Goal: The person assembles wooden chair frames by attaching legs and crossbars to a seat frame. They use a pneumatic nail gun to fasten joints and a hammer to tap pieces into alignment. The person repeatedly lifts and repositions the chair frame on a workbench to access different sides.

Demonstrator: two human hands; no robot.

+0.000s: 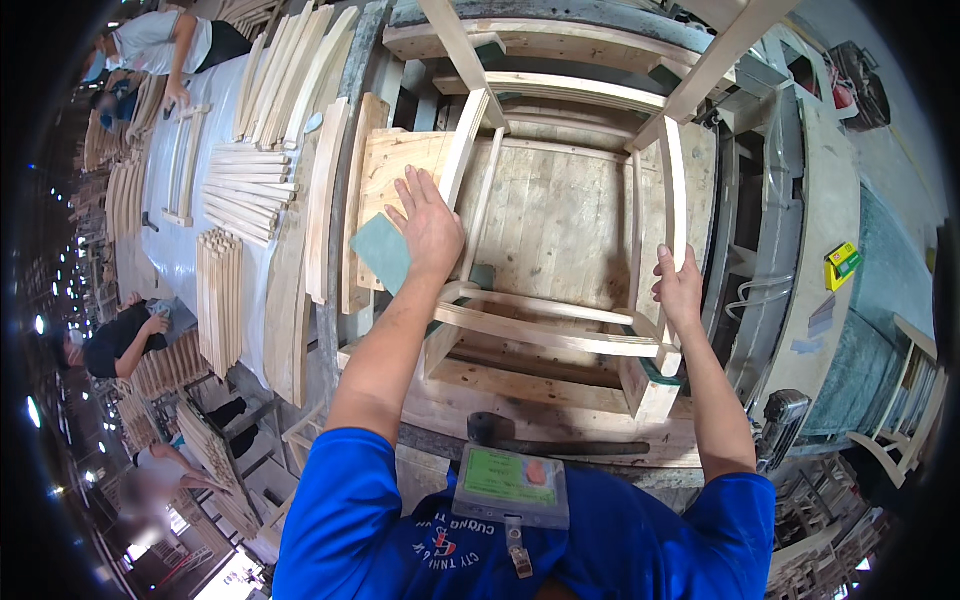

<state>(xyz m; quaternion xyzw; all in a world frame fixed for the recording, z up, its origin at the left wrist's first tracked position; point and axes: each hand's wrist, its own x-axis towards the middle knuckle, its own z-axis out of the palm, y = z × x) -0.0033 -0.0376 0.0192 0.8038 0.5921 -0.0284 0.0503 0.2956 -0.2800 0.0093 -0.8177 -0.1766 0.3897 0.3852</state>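
A pale wooden chair frame (560,320) lies on a wooden workbench (540,215) in front of me. My left hand (428,225) rests flat, fingers spread, on the bench board beside the frame's left leg (464,150), partly over a grey-green pad (382,250). My right hand (680,285) grips the frame's right leg (672,190) near its lower end. A dark mallet (555,442) lies on the bench's near edge, close to my chest.
Stacks of curved and straight wooden chair parts (250,190) cover a long table to the left. Other people work at the far left. More wooden frames (560,60) stand beyond the bench. A yellow-green object (842,262) sits on a curved board at right.
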